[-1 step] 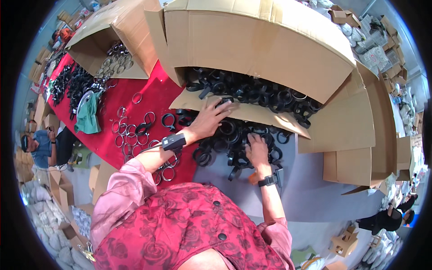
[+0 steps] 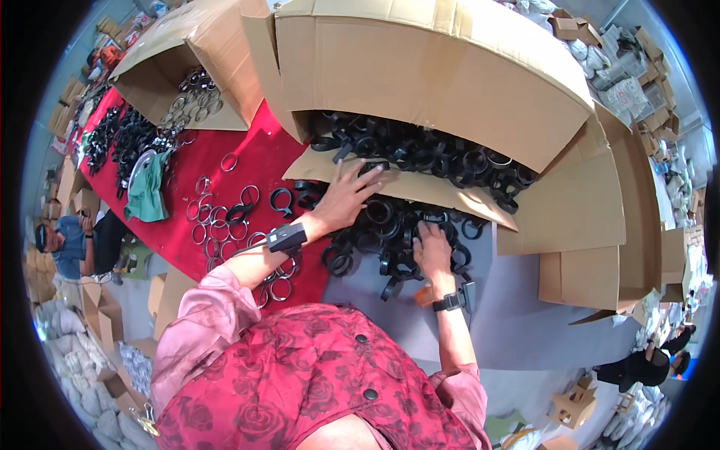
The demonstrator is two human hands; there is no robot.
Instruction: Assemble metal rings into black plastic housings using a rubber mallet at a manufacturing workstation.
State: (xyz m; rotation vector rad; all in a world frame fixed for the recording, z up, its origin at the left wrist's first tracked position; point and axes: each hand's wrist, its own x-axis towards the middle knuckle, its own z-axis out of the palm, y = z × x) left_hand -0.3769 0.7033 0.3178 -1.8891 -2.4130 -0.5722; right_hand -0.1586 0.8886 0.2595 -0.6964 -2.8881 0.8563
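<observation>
My left hand (image 2: 341,200) reaches over the folded-out cardboard flap (image 2: 420,187) of a large box, its fingers spread. Its fingertips are beside a black ring on the flap; I cannot tell whether they touch it. Below the flap, a heap of black rings (image 2: 382,214) covers part of the grey tabletop. My right hand (image 2: 433,253) rests on the right part of this heap, palm down, with fingers stretched out. More black rings (image 2: 420,154) fill the opening of the large cardboard box (image 2: 435,67).
Silver metal rings (image 2: 217,217) lie scattered on the red cloth (image 2: 259,150) at left. A smaller box (image 2: 217,60) with silver rings lies behind them. Beside a green cloth (image 2: 148,191) are black piles. Open cartons (image 2: 577,277) stand right; other people (image 2: 67,244) are farther off.
My left hand has shifted very slightly to the left, and my right hand slightly to the right. The boxes and heaps look the same.
</observation>
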